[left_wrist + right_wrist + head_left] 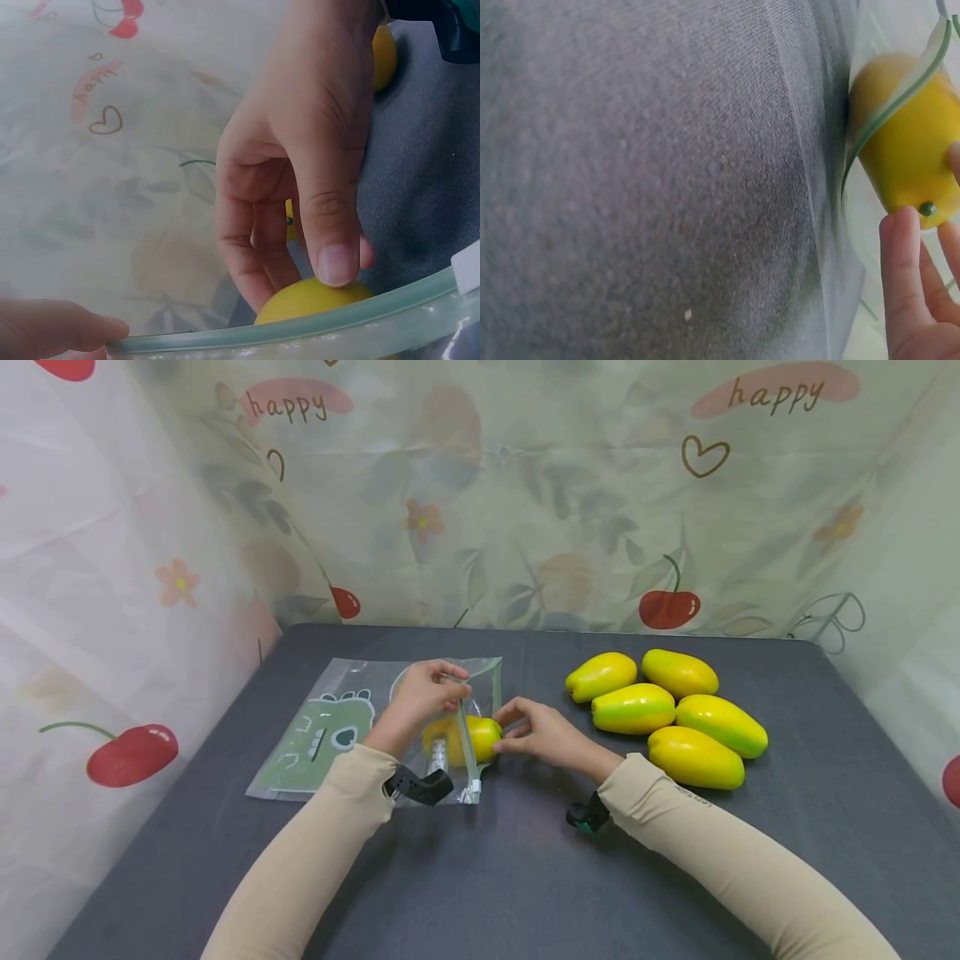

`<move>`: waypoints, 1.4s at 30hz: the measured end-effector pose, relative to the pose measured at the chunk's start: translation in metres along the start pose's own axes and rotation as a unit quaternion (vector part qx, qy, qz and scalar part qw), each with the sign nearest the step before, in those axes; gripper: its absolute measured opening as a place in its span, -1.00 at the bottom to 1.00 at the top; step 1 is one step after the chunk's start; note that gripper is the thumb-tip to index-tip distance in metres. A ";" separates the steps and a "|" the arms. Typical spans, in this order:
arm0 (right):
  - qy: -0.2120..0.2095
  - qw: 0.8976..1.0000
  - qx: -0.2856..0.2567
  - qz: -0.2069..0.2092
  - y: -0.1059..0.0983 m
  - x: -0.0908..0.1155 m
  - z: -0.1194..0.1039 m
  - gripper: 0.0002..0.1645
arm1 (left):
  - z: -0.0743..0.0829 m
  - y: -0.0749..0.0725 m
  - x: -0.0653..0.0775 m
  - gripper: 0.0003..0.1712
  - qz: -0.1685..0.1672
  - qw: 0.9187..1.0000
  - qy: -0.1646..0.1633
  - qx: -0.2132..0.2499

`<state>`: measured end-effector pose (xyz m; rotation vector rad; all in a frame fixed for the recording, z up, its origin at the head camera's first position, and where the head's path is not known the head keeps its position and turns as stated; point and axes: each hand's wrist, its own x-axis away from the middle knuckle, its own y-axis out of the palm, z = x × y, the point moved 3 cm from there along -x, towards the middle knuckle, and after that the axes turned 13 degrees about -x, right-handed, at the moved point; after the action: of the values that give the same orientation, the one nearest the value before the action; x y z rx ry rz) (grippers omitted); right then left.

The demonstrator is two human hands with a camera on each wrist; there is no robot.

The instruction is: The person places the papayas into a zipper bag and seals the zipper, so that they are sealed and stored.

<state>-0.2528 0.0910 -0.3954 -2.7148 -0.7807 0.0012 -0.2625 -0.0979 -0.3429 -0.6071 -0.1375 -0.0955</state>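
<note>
Five fruits [636, 708] apart from bag [318, 742], left hand [423, 695] pinching its edge [467, 739], right hand [546, 732] gripping sixth fruit [484, 735]

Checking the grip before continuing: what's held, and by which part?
The left hand pinches the plastic bag by its green opening edge. The right hand touches the yellow fruit at one end; gripping unclear.

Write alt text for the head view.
A left hand pinches the edge of a clear bag; a right hand touches a yellow fruit partly inside it. Five more fruits lie rightward on a dark table.
</note>
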 end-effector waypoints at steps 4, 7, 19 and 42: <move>-0.005 1.000 0.004 0.002 0.004 0.000 -0.002 -0.53 | 0.001 0.000 0.000 -0.73 0.001 1.000 -0.001 0.003; -0.008 1.000 0.009 -0.002 0.007 -0.002 -0.003 -0.55 | 0.002 -0.001 0.000 -0.73 0.000 1.000 0.002 0.010; -0.020 0.999 0.024 -0.043 0.019 -0.003 -0.003 -0.61 | 0.003 -0.001 0.000 -0.74 -0.004 1.000 0.009 0.018; -0.005 0.999 0.031 -0.036 -0.013 0.014 -0.020 -0.52 | 0.002 -0.002 -0.001 -0.74 0.002 1.000 0.001 0.016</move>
<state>-0.2462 0.1026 -0.3717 -2.6290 -0.8674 0.0228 -0.2642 -0.0981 -0.3401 -0.5744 -0.1357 -0.0907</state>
